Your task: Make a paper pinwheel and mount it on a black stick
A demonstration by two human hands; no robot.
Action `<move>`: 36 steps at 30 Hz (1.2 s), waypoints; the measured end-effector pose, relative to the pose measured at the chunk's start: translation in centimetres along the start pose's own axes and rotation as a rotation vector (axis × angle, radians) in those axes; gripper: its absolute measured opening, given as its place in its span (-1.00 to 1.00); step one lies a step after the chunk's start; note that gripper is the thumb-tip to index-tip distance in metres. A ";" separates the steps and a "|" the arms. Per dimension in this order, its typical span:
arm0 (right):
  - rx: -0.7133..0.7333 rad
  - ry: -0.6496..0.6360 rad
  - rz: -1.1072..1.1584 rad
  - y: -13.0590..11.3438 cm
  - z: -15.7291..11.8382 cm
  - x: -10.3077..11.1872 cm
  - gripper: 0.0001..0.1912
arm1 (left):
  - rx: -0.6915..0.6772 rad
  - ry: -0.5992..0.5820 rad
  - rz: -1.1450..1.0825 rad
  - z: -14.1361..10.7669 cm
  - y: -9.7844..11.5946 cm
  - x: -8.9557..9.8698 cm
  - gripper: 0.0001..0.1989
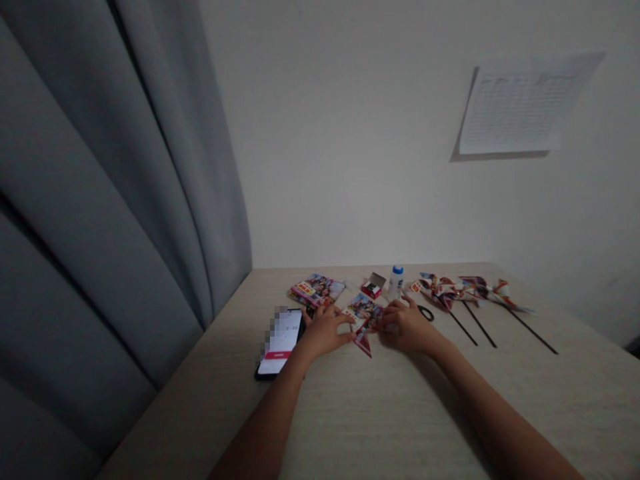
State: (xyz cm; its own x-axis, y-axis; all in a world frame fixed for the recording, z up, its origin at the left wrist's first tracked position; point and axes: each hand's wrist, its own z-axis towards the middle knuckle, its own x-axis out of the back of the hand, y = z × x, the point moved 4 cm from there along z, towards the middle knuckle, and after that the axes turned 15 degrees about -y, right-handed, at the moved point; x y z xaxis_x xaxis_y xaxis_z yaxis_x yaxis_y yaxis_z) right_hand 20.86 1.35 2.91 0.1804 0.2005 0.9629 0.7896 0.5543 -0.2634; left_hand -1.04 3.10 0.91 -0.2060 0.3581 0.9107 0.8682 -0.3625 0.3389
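My left hand [325,331] and my right hand [405,327] meet at the middle of the table, with their fingertips pinching opposite sides of a folded sheet of printed paper [364,319]. One red-patterned corner of it hangs toward me. Just beyond my left hand lies a glossy printed paper sheet or booklet [317,291]. Black-handled scissors [425,312] lie partly hidden behind my right hand. Close by stand a white glue bottle with a blue cap [395,281] and a small red-and-white box [373,285].
Several paper pinwheels on black sticks [450,291] lie at the right of the wooden table [380,407]. A smartphone with a lit screen [280,343] lies left of my left hand. A grey curtain [100,200] hangs along the left side, and a printed sheet [523,103] is fixed to the wall.
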 end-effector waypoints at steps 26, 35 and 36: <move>-0.200 0.140 0.159 2.1 1.8 -1.7 -0.83 | 0.083 0.141 -0.041 0.5 0.8 -0.7 -0.69; -0.242 0.207 0.133 2.3 1.6 -1.8 -0.84 | 0.085 0.166 -0.096 0.8 0.7 -0.9 -0.65; -0.239 0.206 0.127 2.2 1.6 -1.8 -0.84 | 0.087 0.168 -0.101 0.7 0.7 -0.9 -0.64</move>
State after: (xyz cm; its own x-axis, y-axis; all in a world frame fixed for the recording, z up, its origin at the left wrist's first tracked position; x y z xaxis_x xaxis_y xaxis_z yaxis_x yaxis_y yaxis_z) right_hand 21.33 3.45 0.52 0.3820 0.0751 0.9211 0.8637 0.3257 -0.3847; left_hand 0.11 3.17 0.19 -0.3602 0.2374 0.9022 0.8733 -0.2542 0.4156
